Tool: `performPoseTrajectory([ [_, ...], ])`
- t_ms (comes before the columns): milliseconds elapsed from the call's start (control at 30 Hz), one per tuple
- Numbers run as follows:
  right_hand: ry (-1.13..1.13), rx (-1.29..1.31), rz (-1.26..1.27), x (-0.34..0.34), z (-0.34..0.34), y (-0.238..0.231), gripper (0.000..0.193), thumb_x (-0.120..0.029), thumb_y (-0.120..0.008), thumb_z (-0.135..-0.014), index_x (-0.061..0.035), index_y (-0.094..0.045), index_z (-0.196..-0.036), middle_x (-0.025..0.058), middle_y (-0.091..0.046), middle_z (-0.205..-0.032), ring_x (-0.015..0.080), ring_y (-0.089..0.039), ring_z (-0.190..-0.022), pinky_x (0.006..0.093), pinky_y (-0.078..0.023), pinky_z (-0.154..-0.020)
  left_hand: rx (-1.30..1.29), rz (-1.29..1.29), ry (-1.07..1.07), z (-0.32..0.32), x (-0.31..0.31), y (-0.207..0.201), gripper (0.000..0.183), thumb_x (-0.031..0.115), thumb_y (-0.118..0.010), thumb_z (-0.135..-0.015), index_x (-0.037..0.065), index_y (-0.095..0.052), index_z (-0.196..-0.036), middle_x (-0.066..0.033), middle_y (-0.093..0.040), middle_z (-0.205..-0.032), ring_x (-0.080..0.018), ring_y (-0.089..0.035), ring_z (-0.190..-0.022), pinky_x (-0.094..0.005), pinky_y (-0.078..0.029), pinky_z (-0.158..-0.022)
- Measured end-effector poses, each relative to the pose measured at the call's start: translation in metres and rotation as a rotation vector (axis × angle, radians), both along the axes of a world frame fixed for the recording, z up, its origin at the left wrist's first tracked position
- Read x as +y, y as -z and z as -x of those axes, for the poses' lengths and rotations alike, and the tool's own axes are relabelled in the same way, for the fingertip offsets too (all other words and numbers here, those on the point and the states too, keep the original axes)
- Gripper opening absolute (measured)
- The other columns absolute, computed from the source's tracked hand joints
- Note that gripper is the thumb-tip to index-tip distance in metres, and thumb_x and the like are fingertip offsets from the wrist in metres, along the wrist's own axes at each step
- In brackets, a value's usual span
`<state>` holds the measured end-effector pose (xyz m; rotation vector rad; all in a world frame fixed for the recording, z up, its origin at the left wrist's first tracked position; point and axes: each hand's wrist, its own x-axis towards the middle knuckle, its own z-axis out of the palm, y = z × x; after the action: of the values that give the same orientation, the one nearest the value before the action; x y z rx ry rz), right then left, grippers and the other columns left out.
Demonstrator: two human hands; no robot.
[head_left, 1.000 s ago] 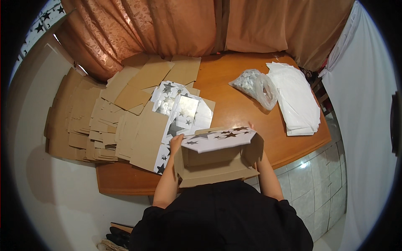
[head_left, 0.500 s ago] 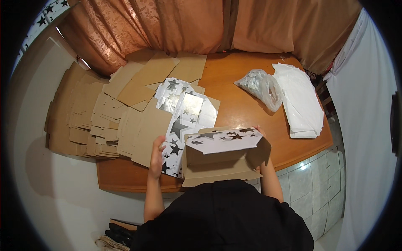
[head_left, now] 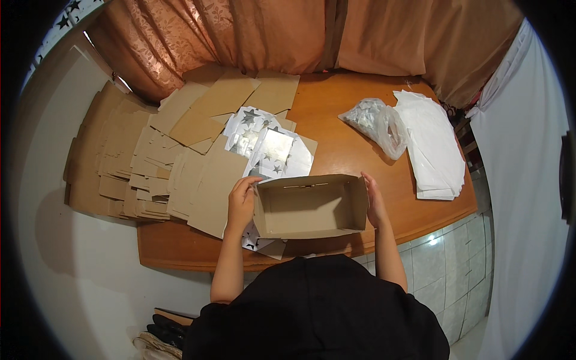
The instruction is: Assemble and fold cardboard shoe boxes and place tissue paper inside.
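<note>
An open-topped cardboard box [head_left: 309, 207] with a brown inside is held between my two hands, near the table's front edge. I can see into it, and its far wall has a small slot. My left hand [head_left: 242, 203] grips its left end, fingers at the upper corner. Along the right end lies my right hand [head_left: 376, 204], pressed to the wall with fingers stretched up. Just beyond and partly under the box are flat white blanks with black stars [head_left: 282, 150], some of them hidden by it.
Overlapping flat brown cardboard blanks [head_left: 207, 192] cover the left of the wooden table [head_left: 336, 144]. At the back right sit a clear plastic bag [head_left: 378, 123] of small items and a white stack of sheets [head_left: 433, 150]. Curtains [head_left: 270, 36] hang behind the table.
The star-printed flap that hung over the box's opening is folded out of sight, so the inside shows. My left hand has moved right and up onto the box's left end.
</note>
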<state>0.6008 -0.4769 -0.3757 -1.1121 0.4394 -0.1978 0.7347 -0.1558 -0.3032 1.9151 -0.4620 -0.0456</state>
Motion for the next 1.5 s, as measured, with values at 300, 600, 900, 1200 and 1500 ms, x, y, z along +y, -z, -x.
performPoseTrajectory([
  [300, -0.093, -0.051, 0.505, 0.014, -0.011, -0.035, 0.056, -0.019, -0.043, -0.085, -0.0037, -0.03, -0.138, 0.0151, -0.029, -0.143, 0.0278, -0.025, -0.134, 0.0371, -0.018, -0.11, -0.253, -0.09, 0.05, 0.011, 0.003, -0.032, 0.022, 0.011, -0.062, -0.078, 0.009, -0.066, -0.099, -0.0112, -0.053, -0.119, -0.0298, -0.051, -0.111, -0.038, -0.037, -0.096],
  [600, 0.272, -0.039, -0.237, -0.022, 0.006, 0.006, 0.051, -0.027, -0.036, -0.086, -0.0044, -0.043, -0.131, 0.0116, -0.053, -0.12, 0.0241, -0.051, -0.11, 0.0361, -0.039, -0.096, -0.152, -0.709, 0.311, 0.039, 0.027, -0.039, 0.049, 0.036, -0.078, -0.063, 0.018, -0.063, -0.106, -0.0113, -0.038, -0.137, -0.0332, -0.021, -0.135, -0.0566, -0.014, -0.107],
  [900, 0.142, -0.212, -0.23, -0.01, 0.006, -0.011, 0.06, -0.028, -0.033, -0.084, -0.0039, -0.033, -0.139, 0.0144, -0.047, -0.128, 0.0247, -0.045, -0.118, 0.0362, -0.034, -0.102, -0.397, 0.022, -0.351, 0.055, 0.001, 0.067, 0.063, 0.0, -0.071, -0.067, 0.004, -0.045, -0.124, -0.0256, -0.021, -0.141, -0.0397, -0.029, -0.13, -0.0441, -0.037, -0.101],
  [1200, -0.04, -0.217, -0.089, 0.008, -0.003, -0.019, 0.064, -0.035, -0.036, -0.088, -0.0075, -0.024, -0.144, 0.0138, -0.031, -0.144, 0.0229, -0.037, -0.128, 0.0342, -0.027, -0.106, -0.455, -0.598, 0.313, 0.055, -0.006, 0.053, 0.039, 0.026, -0.053, -0.086, 0.005, -0.056, -0.118, -0.008, -0.052, -0.13, -0.0268, -0.046, -0.122, -0.0516, -0.029, -0.102],
  [1500, -0.12, -0.025, 0.839, 0.023, -0.003, -0.003, 0.09, -0.012, -0.069, -0.069, -0.0118, -0.02, -0.144, 0.0187, -0.022, -0.142, 0.0332, -0.022, -0.133, 0.0412, -0.017, -0.11, -0.381, -0.628, 0.265, 0.06, -0.007, 0.058, 0.043, 0.028, -0.053, -0.086, 0.006, -0.053, -0.122, -0.0094, -0.05, -0.131, -0.0257, -0.04, -0.126, -0.0549, -0.02, -0.105],
])
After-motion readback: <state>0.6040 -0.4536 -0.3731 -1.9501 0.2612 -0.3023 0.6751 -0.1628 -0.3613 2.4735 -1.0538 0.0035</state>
